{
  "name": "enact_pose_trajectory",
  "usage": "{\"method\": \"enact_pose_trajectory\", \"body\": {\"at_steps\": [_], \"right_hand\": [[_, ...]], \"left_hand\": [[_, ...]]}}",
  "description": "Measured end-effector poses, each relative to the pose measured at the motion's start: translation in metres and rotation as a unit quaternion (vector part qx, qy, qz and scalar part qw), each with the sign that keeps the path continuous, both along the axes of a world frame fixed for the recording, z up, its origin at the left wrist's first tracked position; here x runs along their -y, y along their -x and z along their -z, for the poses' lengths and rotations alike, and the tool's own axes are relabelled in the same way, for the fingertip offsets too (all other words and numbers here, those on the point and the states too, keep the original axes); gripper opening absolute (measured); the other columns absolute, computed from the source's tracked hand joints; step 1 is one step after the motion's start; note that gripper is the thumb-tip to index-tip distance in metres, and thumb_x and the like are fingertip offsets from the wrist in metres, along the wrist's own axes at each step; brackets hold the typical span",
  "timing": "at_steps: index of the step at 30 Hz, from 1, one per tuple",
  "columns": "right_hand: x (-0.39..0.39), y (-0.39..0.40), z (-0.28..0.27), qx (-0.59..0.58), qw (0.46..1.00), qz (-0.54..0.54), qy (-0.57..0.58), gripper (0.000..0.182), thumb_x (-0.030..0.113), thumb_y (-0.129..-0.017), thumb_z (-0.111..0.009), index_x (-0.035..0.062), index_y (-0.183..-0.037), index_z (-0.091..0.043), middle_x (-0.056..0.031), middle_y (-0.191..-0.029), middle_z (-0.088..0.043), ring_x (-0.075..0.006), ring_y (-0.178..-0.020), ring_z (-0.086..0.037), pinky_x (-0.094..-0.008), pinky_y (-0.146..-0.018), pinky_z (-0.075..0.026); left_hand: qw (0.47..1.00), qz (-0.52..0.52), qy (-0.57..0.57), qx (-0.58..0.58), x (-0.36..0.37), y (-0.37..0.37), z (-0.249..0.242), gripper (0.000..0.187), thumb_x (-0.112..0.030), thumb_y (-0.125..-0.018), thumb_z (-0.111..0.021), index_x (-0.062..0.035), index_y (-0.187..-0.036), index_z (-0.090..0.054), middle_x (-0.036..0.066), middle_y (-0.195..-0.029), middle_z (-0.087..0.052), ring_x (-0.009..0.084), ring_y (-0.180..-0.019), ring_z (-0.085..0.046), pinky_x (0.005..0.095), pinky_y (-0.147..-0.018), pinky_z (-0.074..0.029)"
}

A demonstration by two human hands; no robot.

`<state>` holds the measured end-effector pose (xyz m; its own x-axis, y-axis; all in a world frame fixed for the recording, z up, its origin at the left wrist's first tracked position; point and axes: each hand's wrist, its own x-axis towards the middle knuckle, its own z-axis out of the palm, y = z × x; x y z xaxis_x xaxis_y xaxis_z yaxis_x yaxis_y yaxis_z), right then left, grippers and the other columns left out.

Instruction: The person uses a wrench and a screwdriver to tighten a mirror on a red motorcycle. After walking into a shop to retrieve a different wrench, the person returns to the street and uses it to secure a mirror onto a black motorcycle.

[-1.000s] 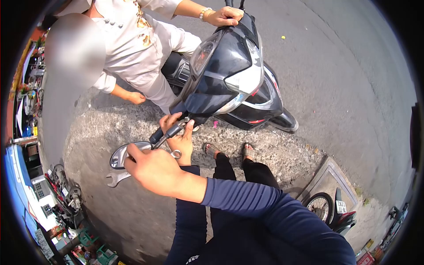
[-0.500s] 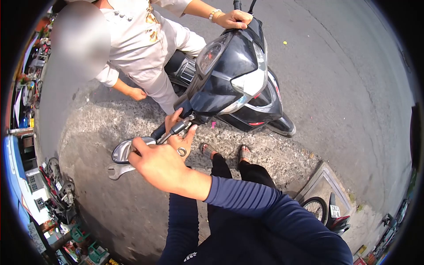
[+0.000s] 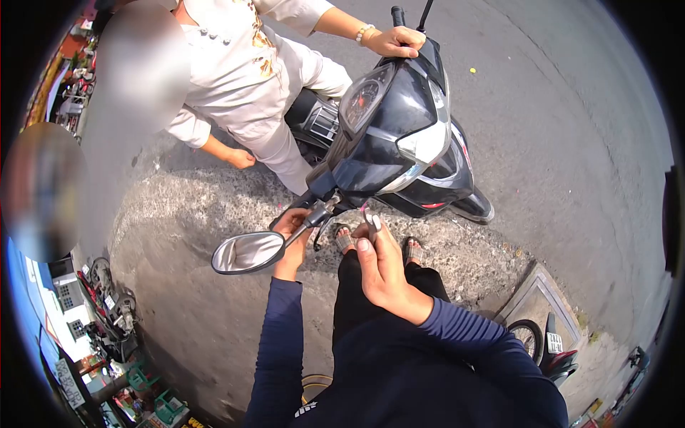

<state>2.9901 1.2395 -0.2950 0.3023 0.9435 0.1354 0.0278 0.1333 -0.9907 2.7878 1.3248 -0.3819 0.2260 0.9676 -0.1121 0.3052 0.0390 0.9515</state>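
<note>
My left hand (image 3: 289,230) is closed round the near handlebar grip (image 3: 279,220) of a black scooter (image 3: 389,135), partly hidden behind the mirror stem (image 3: 300,231). From that stem the oval mirror (image 3: 247,252) sticks out to the left, with its glass facing up. My right hand (image 3: 385,267) is raised to the right of the stem, apart from it. A wrench (image 3: 375,222) is pinched between its thumb and fingers. Only the shiny tip shows clearly. The curved brake lever (image 3: 319,237) hangs between my two hands.
A person in light clothes (image 3: 242,78) stands beside the scooter, one hand (image 3: 399,41) on its far handlebar. Their other hand (image 3: 240,158) hangs down. A parked motorbike (image 3: 553,353) stands at lower right. More motorbikes (image 3: 107,307) and green stools (image 3: 169,406) are at left.
My right hand has moved right with the wrench, away from the mirror. My left hand has shifted from the stem's base to the grip. The mirror now shows whole.
</note>
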Motion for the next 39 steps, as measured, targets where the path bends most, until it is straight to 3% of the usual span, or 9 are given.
{"method": "enact_pose_trajectory", "body": {"at_steps": [3,6,9,12,15,22,29,31,39], "right_hand": [[0.039,0.007,0.053,-0.215,0.938,-0.055,0.266,0.031,0.028,-0.106,-0.047,0.0023,-0.093,-0.057,-0.0024,-0.069,-0.049,-0.011,-0.057,-0.048,-0.0281,-0.052,-0.041],[0.035,0.045,0.068,-0.386,0.855,-0.102,0.331,0.04,0.038,-0.108,-0.042,0.0076,-0.086,-0.055,0.0047,-0.065,-0.043,-0.0047,-0.052,-0.037,-0.0222,-0.045,-0.031],[0.007,0.085,0.067,-0.5,0.813,-0.075,0.29,0.039,0.037,-0.109,-0.038,0.0071,-0.089,-0.052,0.0054,-0.066,-0.033,-0.0047,-0.053,-0.026,-0.022,-0.045,-0.025],[-0.019,0.105,0.068,-0.549,0.806,0.011,0.22,0.036,0.037,-0.108,-0.039,0.0077,-0.09,-0.051,0.0041,-0.066,-0.036,-0.0049,-0.051,-0.03,-0.0215,-0.044,-0.026],[-0.028,0.122,0.062,-0.583,0.787,0.086,0.18,0.04,0.041,-0.108,-0.041,0.0074,-0.089,-0.052,0.0057,-0.064,-0.035,-0.004,-0.049,-0.029,-0.0216,-0.043,-0.024],[-0.031,0.127,0.07,-0.579,0.794,0.106,0.149,0.04,0.038,-0.108,-0.04,0.0066,-0.088,-0.054,0.0079,-0.062,-0.032,-0.0033,-0.049,-0.025,-0.0227,-0.043,-0.022],[-0.042,0.13,0.063,-0.538,0.827,0.124,0.11,0.034,0.035,-0.108,-0.041,0.0068,-0.093,-0.052,0.0032,-0.063,-0.043,-0.0061,-0.047,-0.038,-0.0217,-0.041,-0.031],[-0.043,0.128,0.047,-0.681,0.725,0.084,0.068,0.031,0.03,-0.109,-0.037,0.0088,-0.092,-0.052,0.0012,-0.057,-0.047,-0.0069,-0.038,-0.045,-0.0223,-0.037,-0.041],[-0.076,0.141,0.056,-0.588,0.783,0.182,0.09,0.017,0.017,-0.103,-0.044,0.0051,-0.098,-0.055,-0.0025,-0.078,-0.06,-0.0096,-0.067,-0.061,-0.0221,-0.057,-0.05]], "left_hand": [[0.915,0.082,0.322,0.228,-0.053,0.054,-0.049,0.04,-0.034,-0.1,-0.059,0.0018,-0.117,-0.057,0.014,-0.1,-0.067,0.0223,-0.088,-0.069,0.0316,-0.082,-0.056],[0.846,0.29,0.426,0.139,-0.112,0.053,-0.1,0.076,-0.058,-0.094,-0.059,0.004,-0.135,-0.044,0.022,-0.117,-0.063,0.0287,-0.105,-0.067,0.0381,-0.089,-0.055],[0.794,0.47,0.384,-0.042,-0.126,0.01,-0.159,0.11,-0.061,-0.076,-0.078,0.0085,-0.147,-0.03,0.025,-0.127,-0.058,0.0332,-0.117,-0.061,0.0407,-0.099,-0.048],[0.704,0.641,0.161,-0.259,-0.112,-0.017,-0.197,0.123,-0.054,-0.067,-0.087,0.0112,-0.149,-0.022,0.03,-0.131,-0.053,0.0386,-0.12,-0.058,0.0395,-0.102,-0.046],[0.703,0.585,0.259,-0.311,-0.095,-0.011,-0.193,0.091,-0.037,-0.07,-0.084,0.0103,-0.136,-0.041,0.02,-0.109,-0.061,0.0255,-0.097,-0.064,0.0336,-0.087,-0.05],[0.787,0.228,0.573,0.028,-0.056,0.024,-0.172,0.058,-0.008,-0.073,-0.067,0.0015,-0.128,-0.049,0.01,-0.105,-0.059,0.0179,-0.09,-0.062,0.0304,-0.078,-0.052],[0.747,0.306,0.587,0.059,-0.07,0.007,-0.159,0.051,-0.017,-0.087,-0.064,0.0011,-0.131,-0.048,0.013,-0.107,-0.061,0.0239,-0.102,-0.065,0.0379,-0.086,-0.055],[0.753,0.361,0.549,0.016,-0.085,-0.006,-0.136,0.05,-0.02,-0.091,-0.061,0.0011,-0.134,-0.046,0.016,-0.104,-0.062,0.0289,-0.103,-0.066,0.0443,-0.086,-0.056],[0.733,0.318,0.601,0.011,-0.089,-0.033,-0.135,0.025,-0.022,-0.104,-0.048,-0.0019,-0.118,-0.049,0.006,-0.073,-0.052,0.02,-0.06,-0.059,0.0391,-0.067,-0.054]]}}
